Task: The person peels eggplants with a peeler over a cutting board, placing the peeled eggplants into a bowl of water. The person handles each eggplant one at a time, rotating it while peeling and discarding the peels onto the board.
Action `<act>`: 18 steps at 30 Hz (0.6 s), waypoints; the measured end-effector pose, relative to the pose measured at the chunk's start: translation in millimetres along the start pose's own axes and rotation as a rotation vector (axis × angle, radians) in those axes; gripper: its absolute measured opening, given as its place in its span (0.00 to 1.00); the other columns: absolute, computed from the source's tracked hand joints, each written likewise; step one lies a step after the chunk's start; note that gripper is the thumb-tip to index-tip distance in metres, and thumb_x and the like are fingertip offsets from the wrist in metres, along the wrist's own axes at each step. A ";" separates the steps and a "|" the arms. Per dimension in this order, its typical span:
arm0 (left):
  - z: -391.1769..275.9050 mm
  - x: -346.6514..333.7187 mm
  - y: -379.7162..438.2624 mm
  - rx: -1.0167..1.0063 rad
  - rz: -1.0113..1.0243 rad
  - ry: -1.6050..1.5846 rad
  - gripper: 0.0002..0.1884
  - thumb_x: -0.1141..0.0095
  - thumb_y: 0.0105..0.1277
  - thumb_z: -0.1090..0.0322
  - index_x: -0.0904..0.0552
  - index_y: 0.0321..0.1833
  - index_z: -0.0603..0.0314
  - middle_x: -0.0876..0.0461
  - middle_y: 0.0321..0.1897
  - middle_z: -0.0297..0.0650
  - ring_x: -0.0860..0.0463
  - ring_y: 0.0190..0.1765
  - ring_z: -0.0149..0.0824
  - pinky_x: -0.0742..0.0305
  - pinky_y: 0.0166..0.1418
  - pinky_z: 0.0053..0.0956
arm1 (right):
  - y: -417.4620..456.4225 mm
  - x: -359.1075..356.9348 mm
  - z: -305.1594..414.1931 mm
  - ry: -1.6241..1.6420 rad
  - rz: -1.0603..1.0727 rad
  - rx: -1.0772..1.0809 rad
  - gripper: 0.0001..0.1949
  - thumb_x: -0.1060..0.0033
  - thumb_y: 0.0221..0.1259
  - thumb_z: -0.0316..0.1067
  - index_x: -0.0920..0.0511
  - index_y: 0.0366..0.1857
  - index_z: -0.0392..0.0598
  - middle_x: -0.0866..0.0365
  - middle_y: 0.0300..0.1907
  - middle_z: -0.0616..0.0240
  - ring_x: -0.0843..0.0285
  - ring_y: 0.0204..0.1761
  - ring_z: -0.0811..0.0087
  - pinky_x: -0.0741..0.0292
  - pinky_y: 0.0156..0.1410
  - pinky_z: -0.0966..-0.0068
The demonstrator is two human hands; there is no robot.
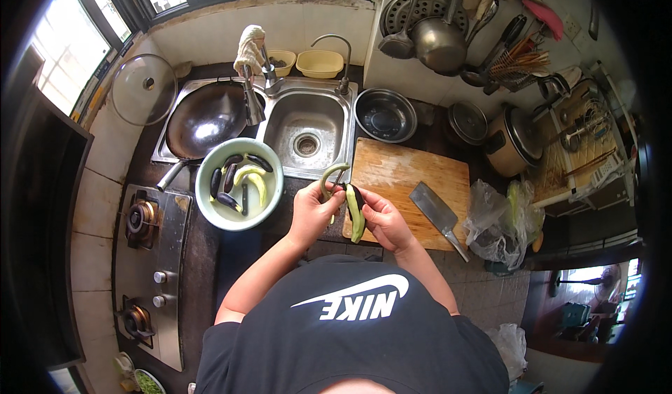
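My left hand [310,213] grips a tool with a curved green handle [329,172] and a metal part, which looks like a peeler. In my right hand [387,220] is a partly peeled eggplant [355,215], pale green on one side with dark purple skin left on the other. Both hands meet over the near left edge of a wooden cutting board [388,168]. A cleaver [436,207] lies on the board's right part. Left of my hands, a pale green basin [201,199] holds several dark eggplants [215,184], pale peeled ones [259,186] and a dark-handled utensil [244,199].
Beyond the basin are a steel sink [304,113] and a wok [205,115]. A metal bowl [386,115] stands behind the board, a plastic bag [493,215] to its right. A gas stove [157,257] is at the left, a rice cooker [506,147] at the right.
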State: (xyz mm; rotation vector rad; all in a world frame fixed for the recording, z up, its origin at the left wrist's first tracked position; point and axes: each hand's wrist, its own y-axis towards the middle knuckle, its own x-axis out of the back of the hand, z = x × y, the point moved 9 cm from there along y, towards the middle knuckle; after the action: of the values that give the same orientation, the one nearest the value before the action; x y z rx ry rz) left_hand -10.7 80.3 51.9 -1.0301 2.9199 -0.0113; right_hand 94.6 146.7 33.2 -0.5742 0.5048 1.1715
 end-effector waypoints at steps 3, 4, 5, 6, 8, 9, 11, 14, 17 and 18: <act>15.0 2.9 4.7 0.052 -0.011 0.025 0.05 0.42 0.61 0.71 0.22 0.34 0.65 0.22 0.22 0.33 0.25 0.22 0.21 0.30 0.25 0.16 | -2.1 4.7 -2.1 0.082 -0.007 0.003 0.23 0.51 0.66 0.34 0.38 0.64 0.42 0.27 0.55 0.65 0.28 0.56 0.75 0.32 0.61 0.76; 25.3 6.4 7.2 0.082 -0.020 0.033 0.05 0.42 0.61 0.71 0.22 0.34 0.65 0.22 0.22 0.33 0.25 0.22 0.21 0.31 0.25 0.16 | -3.0 5.6 -2.0 0.111 -0.007 0.005 0.23 0.52 0.66 0.34 0.39 0.64 0.41 0.27 0.56 0.64 0.28 0.56 0.74 0.32 0.61 0.75; 37.8 10.4 10.4 0.112 -0.028 0.042 0.04 0.43 0.61 0.71 0.22 0.34 0.64 0.22 0.21 0.32 0.25 0.22 0.21 0.31 0.25 0.16 | -3.4 4.8 -0.3 0.121 0.003 0.012 0.23 0.52 0.66 0.34 0.39 0.64 0.41 0.27 0.54 0.63 0.27 0.55 0.73 0.31 0.61 0.75; 60.7 13.7 13.0 0.186 -0.010 -0.037 0.05 0.43 0.60 0.70 0.22 0.34 0.64 0.21 0.22 0.34 0.25 0.21 0.22 0.32 0.23 0.16 | -3.4 3.2 0.7 0.131 0.016 0.015 0.23 0.52 0.66 0.34 0.38 0.64 0.41 0.26 0.53 0.63 0.27 0.54 0.73 0.31 0.61 0.75; 92.0 25.9 18.9 0.228 -0.045 0.008 0.07 0.42 0.60 0.68 0.23 0.35 0.64 0.20 0.23 0.35 0.24 0.20 0.22 0.33 0.23 0.15 | -2.7 2.4 1.9 0.157 0.031 0.019 0.23 0.52 0.66 0.34 0.38 0.64 0.42 0.25 0.51 0.62 0.25 0.52 0.72 0.30 0.60 0.74; 101.1 29.4 20.0 0.251 -0.060 0.032 0.07 0.42 0.59 0.68 0.23 0.35 0.64 0.20 0.23 0.35 0.24 0.20 0.23 0.34 0.22 0.15 | -1.9 4.2 1.2 0.174 0.032 0.021 0.22 0.52 0.66 0.34 0.38 0.63 0.42 0.24 0.50 0.62 0.25 0.51 0.72 0.29 0.59 0.74; 114.3 37.5 20.5 0.237 -0.104 0.032 0.06 0.41 0.59 0.70 0.23 0.34 0.66 0.23 0.20 0.34 0.25 0.19 0.23 0.30 0.21 0.17 | 2.0 7.7 -0.9 0.211 0.027 0.022 0.22 0.52 0.66 0.33 0.37 0.63 0.42 0.24 0.48 0.62 0.24 0.49 0.71 0.28 0.58 0.74; 119.8 27.8 15.9 0.238 -0.047 -0.097 0.08 0.40 0.60 0.68 0.23 0.37 0.65 0.22 0.22 0.34 0.26 0.19 0.22 0.33 0.21 0.15 | 9.5 19.1 -7.8 0.280 -0.008 0.018 0.20 0.53 0.66 0.33 0.36 0.62 0.43 0.23 0.47 0.61 0.23 0.48 0.70 0.26 0.56 0.73; 88.9 12.2 12.0 0.203 0.009 -0.206 0.10 0.40 0.61 0.67 0.23 0.40 0.64 0.22 0.23 0.33 0.27 0.18 0.21 0.35 0.21 0.15 | 14.0 24.5 -9.4 0.318 -0.051 0.029 0.19 0.54 0.67 0.33 0.36 0.61 0.44 0.23 0.47 0.59 0.23 0.47 0.69 0.26 0.55 0.73; 76.5 7.2 7.6 0.222 0.045 -0.253 0.10 0.43 0.64 0.66 0.24 0.43 0.63 0.23 0.25 0.33 0.25 0.21 0.22 0.34 0.23 0.15 | 13.9 22.7 -8.6 0.320 -0.055 0.030 0.18 0.54 0.67 0.34 0.35 0.60 0.44 0.23 0.47 0.59 0.23 0.47 0.68 0.25 0.55 0.73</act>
State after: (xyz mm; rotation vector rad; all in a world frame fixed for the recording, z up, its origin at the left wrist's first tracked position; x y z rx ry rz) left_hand -17.7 82.4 -25.0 -0.8619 2.6408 -0.1852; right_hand 87.9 160.9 10.0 -0.7504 0.7736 1.0224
